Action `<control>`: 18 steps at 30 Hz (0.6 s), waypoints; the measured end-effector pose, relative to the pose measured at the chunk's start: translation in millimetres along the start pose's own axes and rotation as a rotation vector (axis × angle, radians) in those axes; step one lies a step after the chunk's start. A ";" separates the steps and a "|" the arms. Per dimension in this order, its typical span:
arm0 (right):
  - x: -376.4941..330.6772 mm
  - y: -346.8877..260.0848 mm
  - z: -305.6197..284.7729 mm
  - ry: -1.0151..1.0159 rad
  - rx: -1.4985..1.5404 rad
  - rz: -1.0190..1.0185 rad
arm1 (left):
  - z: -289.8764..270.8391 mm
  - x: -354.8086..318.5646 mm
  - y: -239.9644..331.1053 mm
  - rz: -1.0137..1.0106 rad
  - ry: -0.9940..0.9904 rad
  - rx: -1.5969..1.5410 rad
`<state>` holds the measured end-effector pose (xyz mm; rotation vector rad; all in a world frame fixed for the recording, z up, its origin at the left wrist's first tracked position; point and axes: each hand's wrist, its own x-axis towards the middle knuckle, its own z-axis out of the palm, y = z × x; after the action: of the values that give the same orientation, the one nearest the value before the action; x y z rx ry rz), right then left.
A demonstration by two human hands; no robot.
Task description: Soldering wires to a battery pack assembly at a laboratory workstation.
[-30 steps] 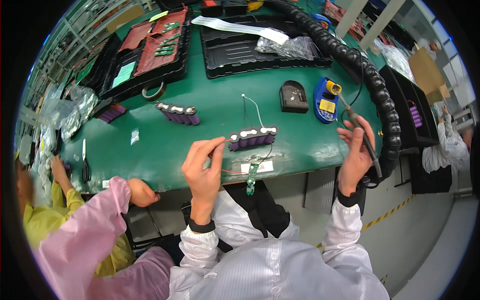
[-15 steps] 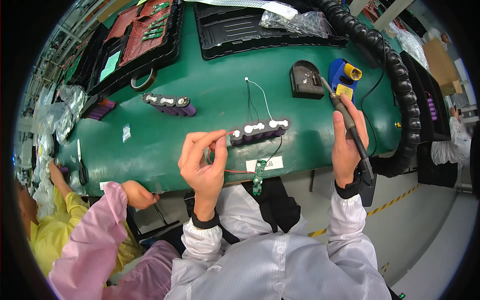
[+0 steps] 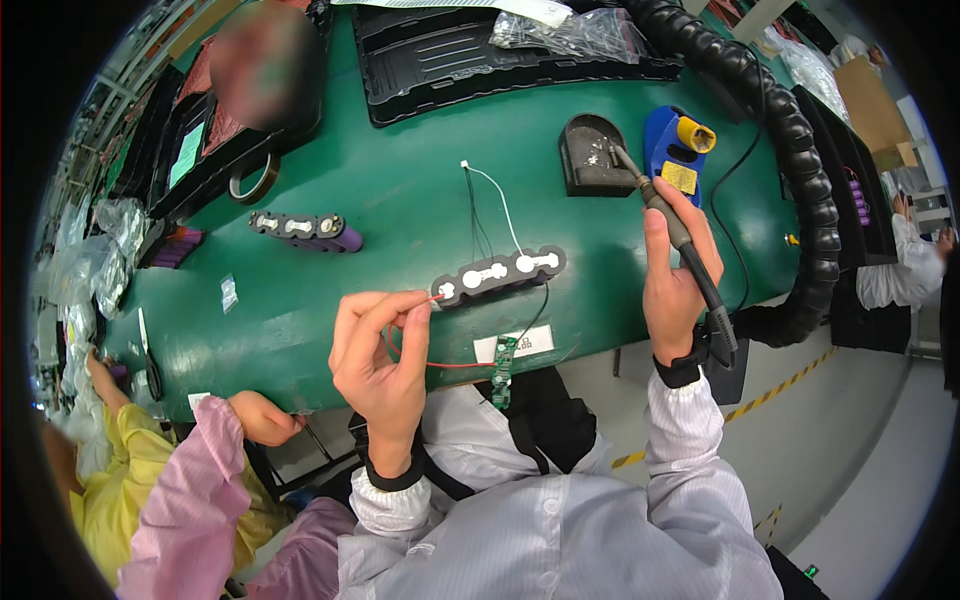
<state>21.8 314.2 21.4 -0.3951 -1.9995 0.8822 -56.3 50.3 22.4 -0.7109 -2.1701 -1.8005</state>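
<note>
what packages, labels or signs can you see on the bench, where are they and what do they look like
White label: near bench edge below the battery pack, a small rectangle.
Yellow label: on the blue soldering stand, square.
Clear plastic bag: far edge, on a black tray, crumpled.
Green card: far left, in another black tray, upright rectangle.
Small white sticker: left on the green mat.
No screens in view.

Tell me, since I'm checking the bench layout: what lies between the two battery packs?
In the head view, only bare green mat separates the far pack from the near pack.
</note>
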 end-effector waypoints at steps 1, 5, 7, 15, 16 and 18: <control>2.6 3.2 2.6 -0.055 -0.002 0.011 | 0.2 1.1 0.0 -0.002 -0.005 -0.006; 1.0 5.3 5.4 -0.053 0.066 0.106 | -1.1 3.4 2.9 0.071 0.026 0.086; -4.8 -0.5 -0.2 -0.002 0.102 0.144 | -5.4 0.0 8.2 0.035 -0.066 0.159; -40.6 -44.9 -26.4 0.156 0.146 0.141 | 2.8 1.3 7.4 0.169 -0.001 0.262; -45.1 -50.1 -29.8 0.150 0.143 0.096 | 2.6 1.7 8.6 0.192 0.019 0.285; -48.3 -55.3 -34.7 0.132 0.110 0.015 | 1.6 4.1 10.8 0.203 0.011 0.320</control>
<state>80.6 263.0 44.1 -0.3959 -1.8210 0.9467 -54.1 54.1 33.2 -0.8067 -2.2149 -1.3156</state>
